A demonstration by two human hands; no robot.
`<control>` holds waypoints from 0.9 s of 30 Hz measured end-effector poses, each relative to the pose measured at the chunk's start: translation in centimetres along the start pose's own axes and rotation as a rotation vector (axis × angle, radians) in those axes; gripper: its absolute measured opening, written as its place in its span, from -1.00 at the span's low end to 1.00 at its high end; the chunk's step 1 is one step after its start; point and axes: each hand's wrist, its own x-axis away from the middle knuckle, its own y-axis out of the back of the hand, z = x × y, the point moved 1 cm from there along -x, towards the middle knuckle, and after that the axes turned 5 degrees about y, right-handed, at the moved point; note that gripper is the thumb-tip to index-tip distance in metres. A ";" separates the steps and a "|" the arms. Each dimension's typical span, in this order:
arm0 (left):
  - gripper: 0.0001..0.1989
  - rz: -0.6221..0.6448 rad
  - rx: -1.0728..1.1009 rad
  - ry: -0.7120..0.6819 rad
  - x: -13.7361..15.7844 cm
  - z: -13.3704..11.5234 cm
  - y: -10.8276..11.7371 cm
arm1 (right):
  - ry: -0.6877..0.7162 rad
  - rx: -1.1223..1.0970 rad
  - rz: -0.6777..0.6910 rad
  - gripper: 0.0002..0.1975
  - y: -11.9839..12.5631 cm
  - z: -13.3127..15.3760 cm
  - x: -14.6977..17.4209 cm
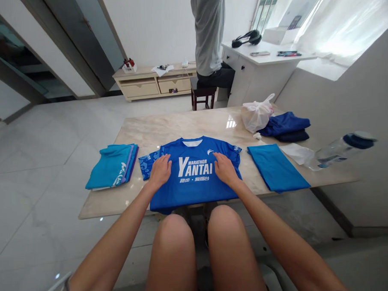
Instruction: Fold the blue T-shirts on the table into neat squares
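A blue T-shirt [196,190] with white "Marathon Yantai" lettering lies spread face up on the marble-look table [141,126], its lower part at the front edge. My left hand [160,169] rests flat on the shirt's left side, near the patterned sleeve. On the other side, my right hand [225,167] lies on the chest beside the lettering, fingers stretched out. Neither hand grips the fabric. To the left sits a stack of folded shirts [109,168], teal on top with purple edges beneath. A folded teal garment [277,167] lies to the right.
At the back right are a white plastic bag [257,115] and folded navy clothes [286,126]. A clear bottle [342,149] with a blue lid stands near the right edge, beside a white tissue [296,153]. Beyond the table, a person [210,37] sits on a stool [202,91] by a white desk.
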 end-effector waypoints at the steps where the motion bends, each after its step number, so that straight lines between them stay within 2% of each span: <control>1: -0.40 0.023 -0.027 -0.003 -1.8 0.0 -0.9 | 0.000 0.033 0.030 -0.39 -1.0 -0.4 -1.9; 4: -0.35 0.088 -0.097 0.040 -5.8 0.8 -3.3 | 0.000 0.134 0.107 -0.35 -3.5 -2.2 -6.0; 6: -0.31 0.067 -0.138 0.089 -7.5 1.5 -4.1 | -0.002 0.207 0.120 -0.31 -4.1 -3.6 -7.7; 9: -0.27 -0.004 -0.156 0.139 -9.2 2.0 -4.0 | -0.010 0.273 0.082 -0.24 -3.8 -5.3 -9.6; 13: -0.26 -0.004 -0.135 0.183 -10.1 1.6 -3.4 | -0.006 0.244 0.076 -0.23 -3.6 -5.8 -11.2; 17: -0.26 0.025 -0.135 0.184 -7.3 0.9 -4.0 | 0.008 0.190 0.115 -0.27 -4.6 -4.6 -9.3; 24: -0.29 -0.023 -0.094 0.186 2.2 -0.2 -3.7 | -0.016 0.170 0.099 -0.30 -3.2 -2.5 0.2; 27: -0.30 -0.001 -0.113 0.202 3.2 -0.8 -2.9 | -0.024 0.159 0.133 -0.29 -2.7 -1.9 1.2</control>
